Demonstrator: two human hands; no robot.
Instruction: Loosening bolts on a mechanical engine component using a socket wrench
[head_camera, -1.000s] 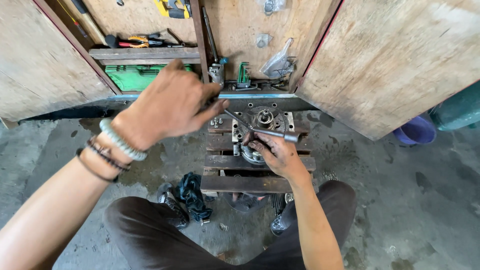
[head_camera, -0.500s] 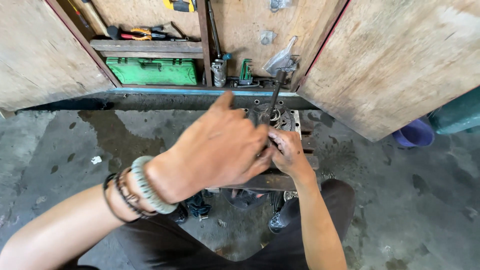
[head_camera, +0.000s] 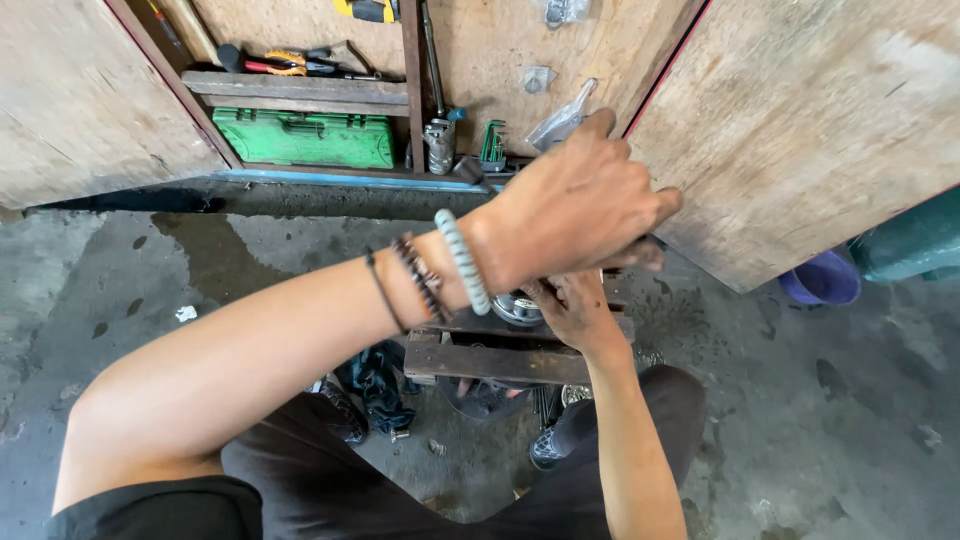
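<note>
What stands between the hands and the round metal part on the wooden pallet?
Nothing visible. The right hand rests right at the round metal part on the wooden pallet; the left hand is raised above it, hiding most of it.

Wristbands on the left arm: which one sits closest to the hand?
The pale green beaded bracelet. It is the thickest and lightest, right at the wrist; the dark beaded one and thin black cord sit farther up the forearm.
</note>
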